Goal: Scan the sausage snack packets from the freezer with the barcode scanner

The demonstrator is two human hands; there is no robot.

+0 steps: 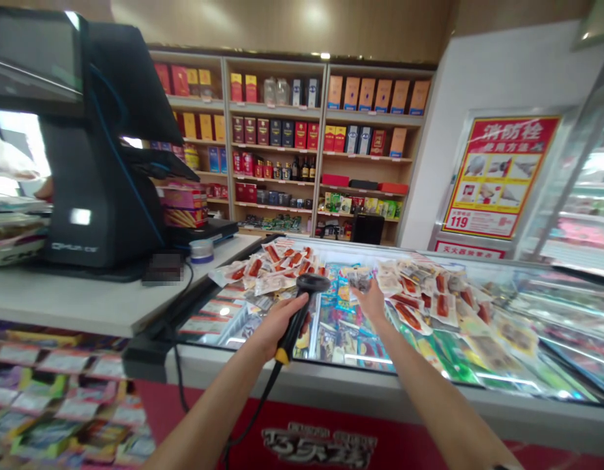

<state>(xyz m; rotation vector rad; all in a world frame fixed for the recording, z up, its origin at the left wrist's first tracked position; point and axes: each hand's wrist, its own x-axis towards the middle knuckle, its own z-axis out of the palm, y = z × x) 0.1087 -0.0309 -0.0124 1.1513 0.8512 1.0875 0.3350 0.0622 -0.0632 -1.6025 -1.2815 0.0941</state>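
My left hand (280, 326) is wrapped round the handle of a black barcode scanner (298, 313), whose head points away over the glass lid. A cable runs down from the scanner's yellow-tipped end. My right hand (370, 301) pinches a small clear snack packet (359, 279) with dark contents, held above the freezer to the right of the scanner. Beside it on the right lies a pile of vacuum-packed snacks (443, 305), many with reddish-brown sausage-like pieces. Another pile of similar packets (282, 264) lies on the left, behind the scanner.
The chest freezer (341, 378) with its glass top spans the front. On the left, a counter (87, 297) carries a black checkout terminal (106, 143) and a small round tub (201, 251). Shelves (277, 114) of boxes and bottles stand behind. A fire-hydrant notice (500, 176) hangs at right.
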